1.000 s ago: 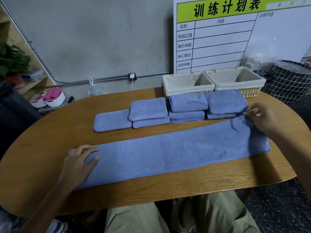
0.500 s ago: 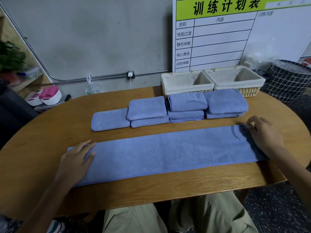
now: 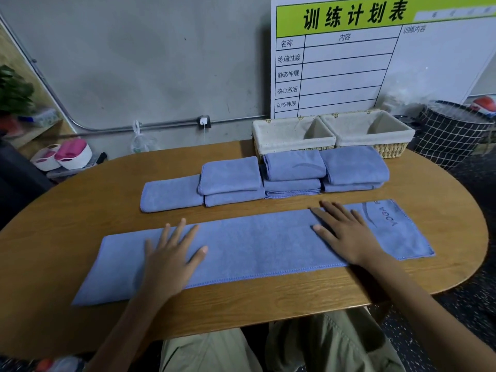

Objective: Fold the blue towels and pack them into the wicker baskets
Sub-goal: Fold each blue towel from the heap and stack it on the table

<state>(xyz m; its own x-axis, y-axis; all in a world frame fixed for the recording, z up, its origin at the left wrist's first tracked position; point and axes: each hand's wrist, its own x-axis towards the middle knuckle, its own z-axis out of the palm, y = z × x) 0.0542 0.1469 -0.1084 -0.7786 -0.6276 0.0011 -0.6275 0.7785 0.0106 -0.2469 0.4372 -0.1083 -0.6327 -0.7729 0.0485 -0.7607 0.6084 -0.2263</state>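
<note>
On table (image 3: 442, 200), long towel (image 3: 255, 245) lies flat near front edge; left hand (image 3: 171, 259) & right hand (image 3: 346, 234) spread flat on it. Risk: uneven fold if cloth slides w/ palms. Baskets (image 3: 295, 135) at back, nothing visible inside.

From my remote feed, I assess this as a gym or fitness-studio back room. Evidence: a whiteboard (image 3: 375, 57) headed as a training plan, with rows for warm-up, stretching and core work, leaning on a bare grey wall (image 3: 150, 63); speckled rubber-style flooring (image 3: 472, 312); a laundry hamper (image 3: 453, 132); a towel (image 3: 386, 226) printed "YOGA" on the wooden counter (image 3: 268, 304).
</note>
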